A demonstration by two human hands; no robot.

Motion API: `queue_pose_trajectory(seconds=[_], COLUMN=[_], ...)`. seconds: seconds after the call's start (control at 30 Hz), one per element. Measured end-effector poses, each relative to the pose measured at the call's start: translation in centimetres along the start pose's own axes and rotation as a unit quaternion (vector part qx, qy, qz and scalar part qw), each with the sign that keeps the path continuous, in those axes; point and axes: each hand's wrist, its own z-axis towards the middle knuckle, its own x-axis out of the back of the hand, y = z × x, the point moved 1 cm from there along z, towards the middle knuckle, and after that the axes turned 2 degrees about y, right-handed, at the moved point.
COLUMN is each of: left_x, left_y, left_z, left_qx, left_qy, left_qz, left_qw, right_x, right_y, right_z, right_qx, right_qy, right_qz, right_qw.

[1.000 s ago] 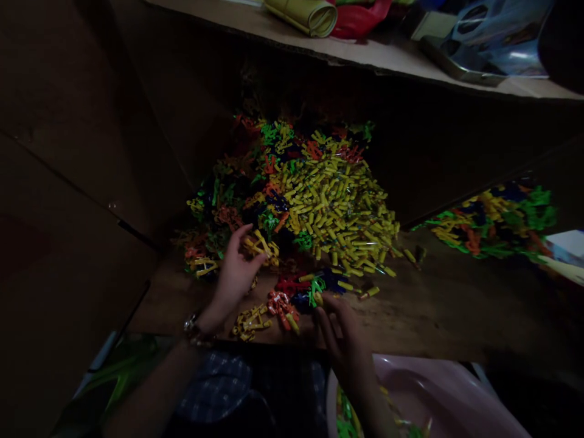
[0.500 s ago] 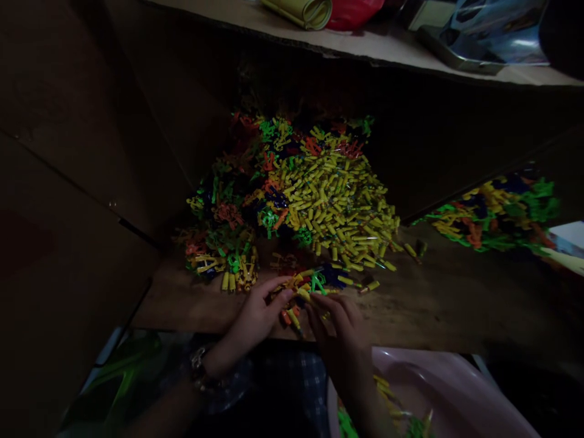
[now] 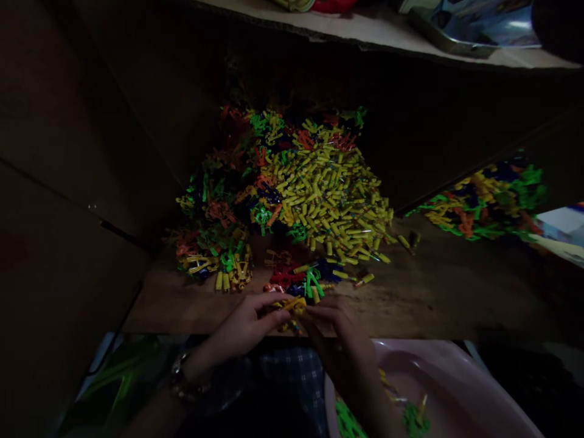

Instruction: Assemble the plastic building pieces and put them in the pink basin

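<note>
My left hand (image 3: 249, 325) and my right hand (image 3: 344, 340) meet at the front edge of the wooden table. Between their fingertips is a small yellow-orange plastic piece (image 3: 296, 305). The left fingers and thumb are closed on its left side, and the right fingertips pinch its right end. Just beyond the hands lie a few loose pieces: a green plastic figure (image 3: 314, 283), a red piece (image 3: 286, 275) and a short yellow tube (image 3: 316, 295). Small parts under the fingers are partly hidden and dim.
A heap of short yellow tubes (image 3: 333, 194) rises behind the hands, with a mixed pile of coloured plastic figures (image 3: 221, 213) to its left. More figures (image 3: 488, 204) lie at the right. A pink basin (image 3: 451, 371) stands below the front edge. A shelf (image 3: 319, 27) overhangs the back.
Both hands have come down towards the front edge, uncovering red and dark pieces behind them. The yellow-orange piece now shows more plainly between the fingers. The camera view has shifted slightly.
</note>
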Motion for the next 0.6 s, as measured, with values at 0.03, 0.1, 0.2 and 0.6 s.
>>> queue_pose_trajectory(seconds=[0.03, 0.1, 0.2, 0.6], left_x=[0.1, 0.1, -0.6, -1.7], left_y=[0.1, 0.2, -0.2, -2.4], left_z=[-0.1, -0.3, -0.4, -1.0], left_qx=[0.002, 0.004, 0.007, -0.057], left_qy=[-0.026, -0.059, -0.086, 0.041], left_qz=[-0.002, -0.007, -0.006, 0.218], left_qw=[1.000, 0.998, 0.996, 0.973], right_x=[0.3, 1.1, 2.3, -1.0], right_y=[0.1, 0.4, 0.6, 6.0], right_z=[0.0, 0.0, -0.6, -2.0], right_qx=[-0.027, -0.093, -0.203, -0.207], right_qy=[-0.027, -0.098, -0.188, -0.072], right_qz=[0.039, 0.111, 0.177, 0.015], right_qw=[0.998, 0.985, 0.945, 0.976])
